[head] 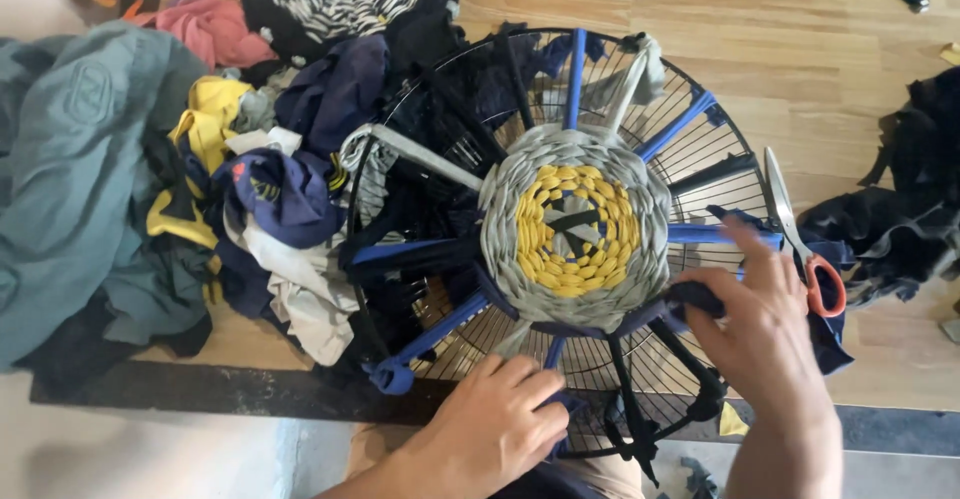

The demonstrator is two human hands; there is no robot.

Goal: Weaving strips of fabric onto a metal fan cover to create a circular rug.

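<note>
We see a heap of fabric scraps [200, 189] at frame left on the wooden bench [820, 39]. Centre: wire fan guard [700, 159] used as a loom, grey-and-yellow woven round [575, 229] on blue and black spokes. Left hand [500, 429], lower centre, fingers curled on the dark blue strip [690, 297]. Right hand [765, 319], lower right, pinching that strip too. Orange-handled scissors [805, 239] just beyond.

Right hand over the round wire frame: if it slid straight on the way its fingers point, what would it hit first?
The right hand points up-left, so it would likely first meet the round grey-and-yellow woven cloth mat, just past the dark strip at its fingertips; depth is unclear.
</note>
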